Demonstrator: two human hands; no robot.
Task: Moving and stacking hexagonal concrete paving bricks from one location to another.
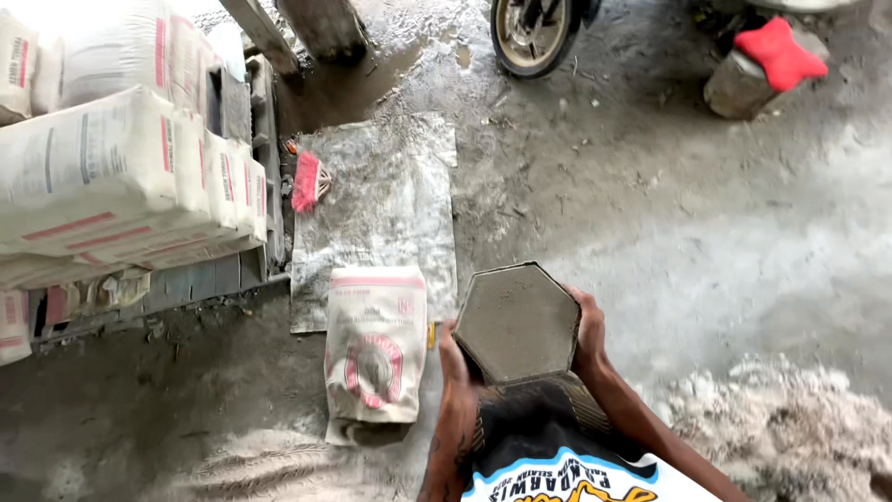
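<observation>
The left hand point(452, 361) grips the left side of a hexagonal mould point(517, 323); the right hand point(589, 327) grips its right side. Both are closed on it, fingers wrapped round the edges. The mould is carried clear of the floor, in front of the body, flat face up. That face is level grey, so the mould appears filled and smoothed; it is not yet set down or turned out.

Just left of the mould a cement sack point(375, 346) lies on the floor point(706, 242), its far end on a grey sheet point(386, 200). A pink brush point(307, 182) lies at the sheet's left edge. Stacked sacks point(121, 167) fill the left side. A sand heap point(780, 418) lies at the lower right. A wheel point(531, 33) stands at the top edge.
</observation>
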